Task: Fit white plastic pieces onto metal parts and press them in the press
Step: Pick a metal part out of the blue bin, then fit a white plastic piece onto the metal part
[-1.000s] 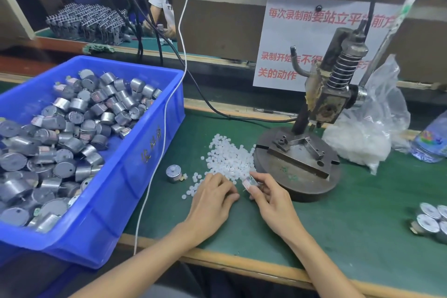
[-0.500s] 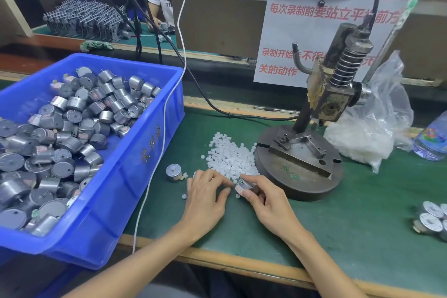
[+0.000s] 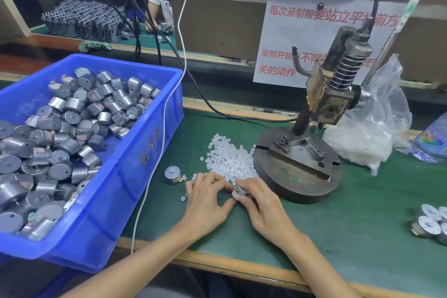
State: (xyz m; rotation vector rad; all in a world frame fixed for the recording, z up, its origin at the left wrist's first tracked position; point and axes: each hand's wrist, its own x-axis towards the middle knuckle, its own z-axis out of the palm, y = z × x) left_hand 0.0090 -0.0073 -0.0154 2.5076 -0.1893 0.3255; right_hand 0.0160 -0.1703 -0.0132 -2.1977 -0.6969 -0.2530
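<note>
Right hand (image 3: 264, 209): fingers curled, pinching a metal part (image 3: 239, 191) low over the green mat (image 3: 350, 220), just before the press base (image 3: 302, 186) | Left hand (image 3: 205, 199): fingers curled at the near edge of the white plastic pieces (image 3: 229, 159); hold indiscernible.

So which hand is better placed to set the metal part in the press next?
Likely right. The right hand pinches the metal part and lies beside the press base; the left hand is at the white pieces, farther away.
</note>
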